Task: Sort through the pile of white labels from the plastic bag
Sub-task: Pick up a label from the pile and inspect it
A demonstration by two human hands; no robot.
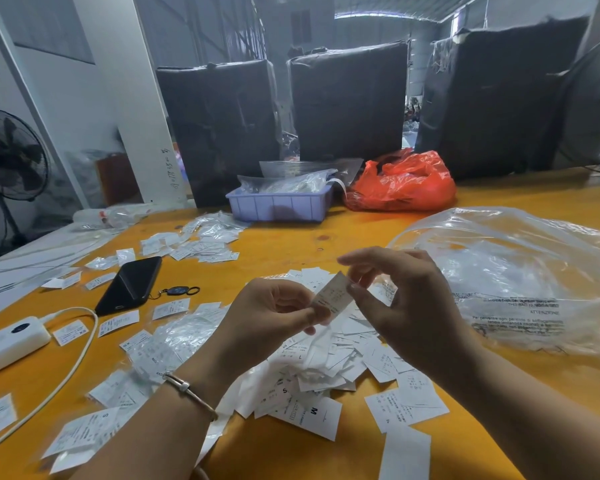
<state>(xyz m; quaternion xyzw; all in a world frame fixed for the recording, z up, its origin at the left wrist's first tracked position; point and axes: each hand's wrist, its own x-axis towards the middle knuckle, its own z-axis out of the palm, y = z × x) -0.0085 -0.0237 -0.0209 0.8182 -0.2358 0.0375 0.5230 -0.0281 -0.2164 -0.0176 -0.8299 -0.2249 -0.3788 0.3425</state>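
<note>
A: What did the label (333, 296) look like?

B: A small white slip with fine dark print, tilted, held up over the middle of the pile of white labels (329, 368). The left hand (274, 317) pinched its lower end between thumb and curled fingers; the right hand (395, 299) nipped its upper edge with thumb and forefinger, the other fingers fanned out.

A: And the pile?

B: It lay on the orange table (291, 244) directly under the hands, a loose heap of white slips, some showing S, M or L. More slips trailed off toward 7 and 8 o'clock, many in small clear sleeves.

A: Where was the plastic bag?

B: The clear plastic bag (520, 271) sat crumpled at 3 o'clock of the pile, just beside the right hand, with printed warning text on it.

A: Anything else around?

B: A black phone (130, 284) with a key fob (175, 291) at 10 o'clock, a white power bank (11, 342) and its cable (80, 344) at 9 o'clock. At 12 o'clock stood a lilac tray (279, 204) of bagged items, a red bag (400, 183) next to it. The hands and forearms hid part of the pile.
</note>
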